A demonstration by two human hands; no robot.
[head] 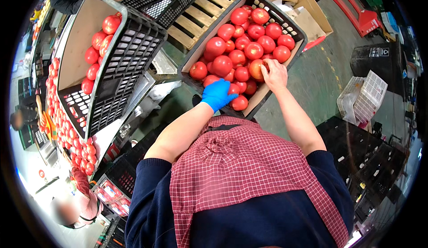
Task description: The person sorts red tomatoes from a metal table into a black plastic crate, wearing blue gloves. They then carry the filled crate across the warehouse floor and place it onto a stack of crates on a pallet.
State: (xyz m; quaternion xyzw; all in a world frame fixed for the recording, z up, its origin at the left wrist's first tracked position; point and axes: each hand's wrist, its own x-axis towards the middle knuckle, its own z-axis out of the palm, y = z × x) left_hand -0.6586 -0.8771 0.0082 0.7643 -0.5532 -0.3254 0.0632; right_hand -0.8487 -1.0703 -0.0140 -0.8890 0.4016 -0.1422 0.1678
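Note:
A black plastic crate point(300, 49) lined with cardboard stands before me, filled with red tomatoes point(222, 65). My left hand point(218, 95), in a blue glove, rests palm down on tomatoes at the crate's near left side; whether its fingers close on one is hidden. My bare right hand point(275, 75) has its thumb and fingers at an orange-red tomato point(256, 69) near the crate's right wall. Whether that tomato is gripped or only touched does not show.
At left, a tilted black crate point(112, 81) with tomatoes stands by a table heaped with tomatoes point(67, 127). Behind are a wooden pallet point(190, 20), a cardboard box point(314, 10) and a red pallet jack point(366, 19). White baskets point(369, 97) lie right. Two people are at the far left.

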